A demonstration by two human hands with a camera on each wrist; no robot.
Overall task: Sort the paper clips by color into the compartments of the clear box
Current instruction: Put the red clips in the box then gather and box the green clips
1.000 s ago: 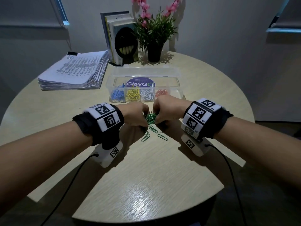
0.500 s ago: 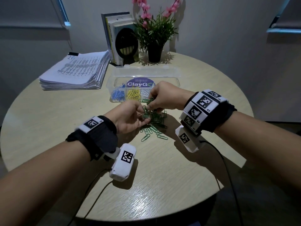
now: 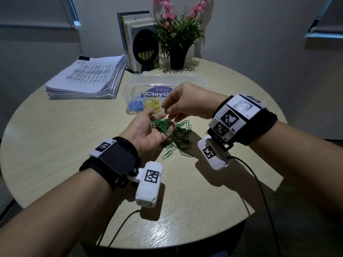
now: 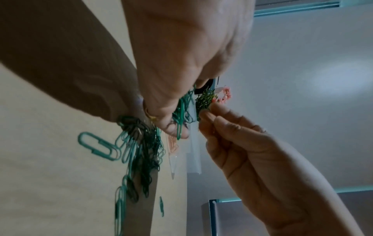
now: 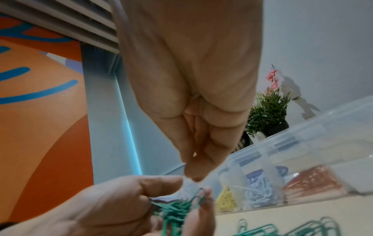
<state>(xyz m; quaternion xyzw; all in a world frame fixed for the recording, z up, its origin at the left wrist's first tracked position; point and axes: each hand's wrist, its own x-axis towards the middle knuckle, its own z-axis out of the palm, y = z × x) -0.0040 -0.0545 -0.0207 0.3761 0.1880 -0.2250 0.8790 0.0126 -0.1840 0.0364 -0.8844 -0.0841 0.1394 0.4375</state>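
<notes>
My left hand [image 3: 157,117] lies palm up just in front of the clear box [image 3: 128,98], its fingers curled round a bunch of green paper clips [image 3: 161,124]. The right wrist view shows thumb and fingers closing on that bunch [image 5: 173,207]. My right hand [image 3: 167,110] hovers right above it with its fingertips [image 5: 193,175] bunched together; no clip shows between them. More green clips [image 3: 181,140] lie in a loose pile on the table under both hands. The box holds blue clips [image 3: 134,106], yellow clips [image 3: 153,106], white clips [image 5: 258,191] and copper-coloured clips [image 5: 315,180] in separate compartments.
The box's open lid [image 3: 167,77] lies flat behind it. A stack of printed paper [image 3: 83,78] sits at the back left, with books [image 3: 137,43] and a potted plant [image 3: 178,43] at the back. The round table's front edge [image 3: 167,245] is close, and cables trail from both wrists.
My left hand turned palm up and lifted with green clips in it. My right hand rose off the pile, dropped clips into the left palm, and now hangs above it.
</notes>
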